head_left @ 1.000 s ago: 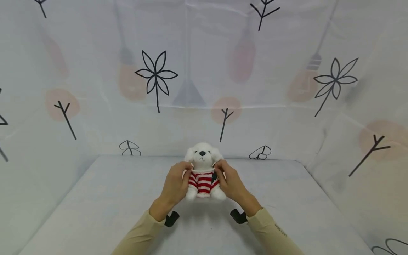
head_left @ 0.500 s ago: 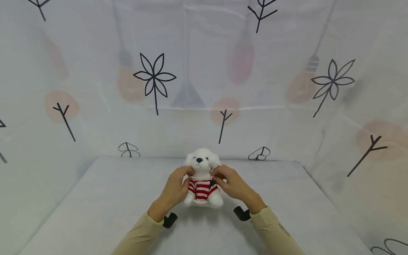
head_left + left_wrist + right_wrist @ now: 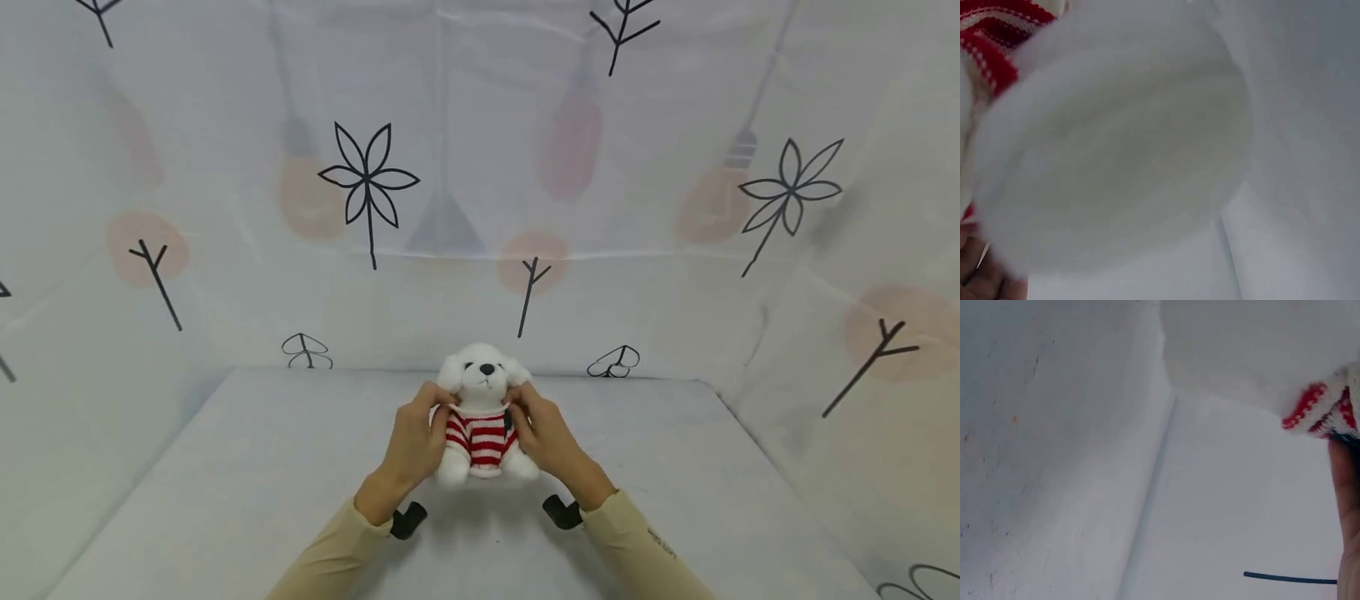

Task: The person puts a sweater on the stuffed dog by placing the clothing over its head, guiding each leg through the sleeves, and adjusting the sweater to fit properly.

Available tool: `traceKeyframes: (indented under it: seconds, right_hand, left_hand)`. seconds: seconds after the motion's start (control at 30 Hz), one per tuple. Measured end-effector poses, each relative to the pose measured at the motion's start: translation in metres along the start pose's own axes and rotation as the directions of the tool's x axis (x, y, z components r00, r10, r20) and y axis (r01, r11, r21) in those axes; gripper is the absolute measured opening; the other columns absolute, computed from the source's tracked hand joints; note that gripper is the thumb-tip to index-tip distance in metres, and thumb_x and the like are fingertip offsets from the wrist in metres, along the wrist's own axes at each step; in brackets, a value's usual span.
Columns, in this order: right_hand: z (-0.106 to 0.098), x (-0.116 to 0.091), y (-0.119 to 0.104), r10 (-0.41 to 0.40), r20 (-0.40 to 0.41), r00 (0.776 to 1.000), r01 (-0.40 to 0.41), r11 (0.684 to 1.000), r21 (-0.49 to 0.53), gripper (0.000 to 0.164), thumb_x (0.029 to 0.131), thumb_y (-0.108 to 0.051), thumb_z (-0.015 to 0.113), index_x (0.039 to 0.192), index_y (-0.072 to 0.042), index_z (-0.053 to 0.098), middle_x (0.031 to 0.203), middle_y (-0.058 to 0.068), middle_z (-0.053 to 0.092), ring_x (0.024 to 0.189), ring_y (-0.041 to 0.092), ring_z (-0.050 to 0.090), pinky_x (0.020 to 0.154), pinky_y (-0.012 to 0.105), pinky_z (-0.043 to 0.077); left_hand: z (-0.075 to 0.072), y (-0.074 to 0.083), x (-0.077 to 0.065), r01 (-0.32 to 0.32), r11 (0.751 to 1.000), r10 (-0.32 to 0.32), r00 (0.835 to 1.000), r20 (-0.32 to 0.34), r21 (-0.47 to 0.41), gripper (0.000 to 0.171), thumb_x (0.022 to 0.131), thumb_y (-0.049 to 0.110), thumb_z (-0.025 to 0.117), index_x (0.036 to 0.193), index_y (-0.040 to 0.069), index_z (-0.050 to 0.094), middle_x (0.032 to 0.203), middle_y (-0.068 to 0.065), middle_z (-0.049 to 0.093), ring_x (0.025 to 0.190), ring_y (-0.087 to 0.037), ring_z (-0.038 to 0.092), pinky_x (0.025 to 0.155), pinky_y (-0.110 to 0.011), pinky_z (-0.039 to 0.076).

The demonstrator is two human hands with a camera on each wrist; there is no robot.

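A white plush dog (image 3: pixel 480 379) in a red-and-white striped knit sweater (image 3: pixel 486 442) faces the head camera, upright above the table. My left hand (image 3: pixel 414 433) pinches the sweater at the shoulder on the left side, thumb in front. On the other side my right hand (image 3: pixel 546 429) pinches the opposite shoulder, beside a dark patch on the knit. In the left wrist view a blurred white plush leg (image 3: pixel 1122 144) fills the middle, with fingertips at the lower left corner. The right wrist view shows the striped sleeve (image 3: pixel 1310 409) above my fingers.
A white-covered table (image 3: pixel 225 483) lies under the hands. White cloth walls (image 3: pixel 465 150) printed with flowers and twigs stand behind and at both sides. Black wrist pieces (image 3: pixel 408 521) show below each wrist.
The plush dog dipped and shifted slightly left half a second ago, its head turning; now it is a little higher and further right. Both hands keep their grip at the shoulders.
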State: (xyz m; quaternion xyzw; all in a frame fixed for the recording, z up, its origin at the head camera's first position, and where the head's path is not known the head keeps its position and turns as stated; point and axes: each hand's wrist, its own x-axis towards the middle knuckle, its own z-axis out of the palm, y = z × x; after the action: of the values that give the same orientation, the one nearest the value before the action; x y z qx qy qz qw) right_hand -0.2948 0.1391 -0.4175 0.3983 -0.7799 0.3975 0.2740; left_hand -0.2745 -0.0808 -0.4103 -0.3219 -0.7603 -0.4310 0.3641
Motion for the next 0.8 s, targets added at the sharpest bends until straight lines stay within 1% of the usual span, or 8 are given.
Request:
traceKeyframes:
  seconds: [0.1,0.17,0.27,0.37,0.47,0.57,0.67,0.8]
  right_hand:
    - [0.002,-0.001,0.002,-0.008,-0.032,0.999,0.007,1.0,-0.016,0.014,0.093,0.009,0.052,0.101,-0.003,0.053,0.09,0.005,0.059,0.068,0.009,0.05,0.057,0.022,0.044]
    - [0.003,-0.002,0.004,0.004,-0.028,1.0,-0.005,1.0,-0.024,0.015,0.092,0.009,0.052,0.101,-0.004,0.054,0.093,0.005,0.059,0.07,0.01,0.053,0.059,0.023,0.046]
    - [0.003,-0.004,0.006,0.034,-0.005,0.999,-0.034,0.998,-0.053,0.017,0.09,0.01,0.054,0.099,-0.005,0.056,0.097,0.005,0.061,0.084,0.013,0.061,0.069,0.028,0.052]
    - [0.003,-0.005,0.006,0.04,-0.01,0.999,-0.041,0.995,-0.086,0.02,0.085,0.011,0.056,0.097,-0.006,0.059,0.097,0.003,0.06,0.088,0.016,0.061,0.074,0.031,0.052]
    - [0.003,-0.003,0.003,0.019,-0.048,0.999,-0.023,0.997,-0.079,0.023,0.081,0.009,0.057,0.095,-0.009,0.061,0.093,0.003,0.056,0.08,0.016,0.055,0.067,0.03,0.049]
    - [0.004,-0.001,-0.002,-0.029,-0.053,0.998,0.027,0.999,-0.03,0.024,0.078,0.007,0.058,0.093,-0.01,0.062,0.088,0.004,0.051,0.071,0.012,0.048,0.058,0.027,0.044]
    - [0.008,-0.001,-0.008,-0.054,-0.023,0.998,0.053,0.998,-0.016,0.02,0.081,0.004,0.06,0.093,-0.012,0.062,0.087,0.002,0.05,0.065,0.009,0.043,0.053,0.021,0.04]
    - [0.012,0.0,-0.017,-0.039,0.0,0.999,0.039,0.995,-0.093,0.016,0.083,-0.007,0.072,0.095,-0.012,0.062,0.092,-0.001,0.052,0.066,0.008,0.045,0.055,0.019,0.041]
  left_hand:
    - [0.0,0.0,0.001,0.022,0.998,-0.024,0.999,-0.028,-0.051,0.014,0.09,-0.008,0.055,0.093,0.006,0.055,0.093,-0.006,0.066,0.097,-0.022,0.066,0.081,-0.042,0.053]
    - [0.002,-0.001,0.0,0.066,0.996,-0.066,0.998,-0.008,-0.053,0.014,0.09,-0.007,0.057,0.092,0.007,0.057,0.093,-0.004,0.066,0.096,-0.019,0.065,0.083,-0.041,0.053]
    - [0.005,-0.002,-0.004,0.125,0.992,-0.125,0.99,0.061,0.006,0.015,0.088,-0.006,0.061,0.09,0.009,0.06,0.092,-0.001,0.065,0.092,-0.016,0.064,0.08,-0.038,0.052]
    - [0.008,-0.002,-0.007,0.138,0.988,-0.144,0.985,0.094,0.069,0.016,0.085,-0.006,0.063,0.089,0.01,0.061,0.091,-0.001,0.065,0.09,-0.016,0.063,0.079,-0.038,0.052]
    - [0.009,-0.001,-0.007,0.133,0.987,-0.14,0.987,0.074,0.093,0.015,0.084,-0.004,0.066,0.09,0.009,0.059,0.091,-0.001,0.063,0.09,-0.017,0.062,0.081,-0.039,0.051]
    - [0.009,0.0,-0.006,0.163,0.981,-0.169,0.984,0.049,0.109,0.019,0.082,0.0,0.07,0.093,0.006,0.056,0.093,-0.005,0.061,0.091,-0.02,0.061,0.081,-0.04,0.05]
    - [0.009,0.002,-0.008,0.252,0.963,-0.259,0.964,0.069,0.091,0.032,0.082,0.005,0.072,0.104,0.004,0.049,0.104,-0.011,0.063,0.099,-0.027,0.061,0.084,-0.045,0.049]
    - [0.007,0.004,-0.009,0.371,0.928,-0.371,0.915,0.161,0.029,0.048,0.086,0.011,0.07,0.122,0.006,0.039,0.121,-0.018,0.061,0.112,-0.031,0.059,0.09,-0.05,0.046]
